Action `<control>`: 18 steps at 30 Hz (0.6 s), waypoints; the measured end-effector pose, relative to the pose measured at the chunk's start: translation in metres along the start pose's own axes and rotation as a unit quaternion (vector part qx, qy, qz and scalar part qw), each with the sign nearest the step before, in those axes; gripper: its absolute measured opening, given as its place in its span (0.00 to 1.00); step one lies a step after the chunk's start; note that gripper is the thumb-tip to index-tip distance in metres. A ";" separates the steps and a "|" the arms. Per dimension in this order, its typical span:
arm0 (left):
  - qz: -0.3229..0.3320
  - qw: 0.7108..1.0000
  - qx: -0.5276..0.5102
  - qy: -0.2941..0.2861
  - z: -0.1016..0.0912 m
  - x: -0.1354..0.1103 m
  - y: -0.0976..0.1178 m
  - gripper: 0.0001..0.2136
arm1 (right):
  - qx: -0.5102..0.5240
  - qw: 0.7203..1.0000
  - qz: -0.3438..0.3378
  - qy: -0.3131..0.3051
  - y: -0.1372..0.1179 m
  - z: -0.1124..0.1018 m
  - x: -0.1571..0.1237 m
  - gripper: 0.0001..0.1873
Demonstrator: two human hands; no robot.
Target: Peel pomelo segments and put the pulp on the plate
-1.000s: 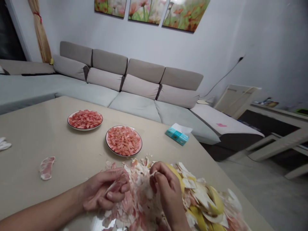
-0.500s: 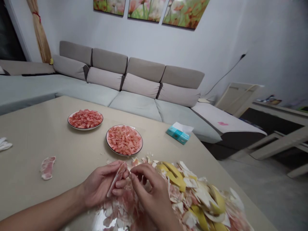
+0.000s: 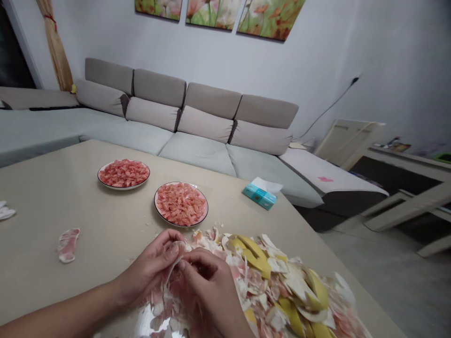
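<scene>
Above a heap of scraps, my left hand [image 3: 146,267] is closed around a pomelo segment [image 3: 180,246]; only its pale edge shows between the fingers. Thumb and forefinger of my right hand [image 3: 213,281] pinch the thin white membrane at the segment's right side. Beneath and right of the hands spreads a pile of pomelo peel [image 3: 296,284], with yellow rind, white pith and torn pinkish skins. Another pomelo segment [image 3: 69,245], pink with white membrane, lies alone on the table to the left.
Two plates of pink pomelo flesh, a left plate [image 3: 123,174] and a nearer plate [image 3: 181,203], stand beyond my hands. A blue tissue pack [image 3: 260,195] lies by the table's far right edge. White scraps [image 3: 6,211] sit far left. A grey sofa [image 3: 197,145] runs behind the table [image 3: 105,211].
My left hand has turned and its thumb now presses over the segment. My right hand has moved slightly left and down, its fingertips now on the membrane. The view has shifted slightly.
</scene>
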State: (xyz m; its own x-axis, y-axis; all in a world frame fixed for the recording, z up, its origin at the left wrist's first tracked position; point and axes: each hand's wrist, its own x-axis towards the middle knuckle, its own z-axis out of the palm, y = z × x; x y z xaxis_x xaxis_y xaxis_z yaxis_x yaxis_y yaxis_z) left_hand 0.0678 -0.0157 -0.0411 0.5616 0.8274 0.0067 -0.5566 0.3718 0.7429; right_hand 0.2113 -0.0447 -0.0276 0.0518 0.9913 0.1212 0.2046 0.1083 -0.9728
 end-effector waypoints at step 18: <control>-0.188 0.974 -0.124 -0.022 -0.006 0.001 0.002 0.07 | 0.039 0.999 -0.007 0.032 0.003 -0.002 0.001 0.06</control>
State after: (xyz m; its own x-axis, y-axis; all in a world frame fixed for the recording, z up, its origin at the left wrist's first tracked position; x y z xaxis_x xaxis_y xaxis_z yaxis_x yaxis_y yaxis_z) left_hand 0.0629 -0.0114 -0.0435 0.7767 0.5967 -0.2019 -0.4349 0.7398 0.5133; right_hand 0.2139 -0.0435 -0.0297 0.1128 0.9829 0.1457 0.1289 0.1309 -0.9830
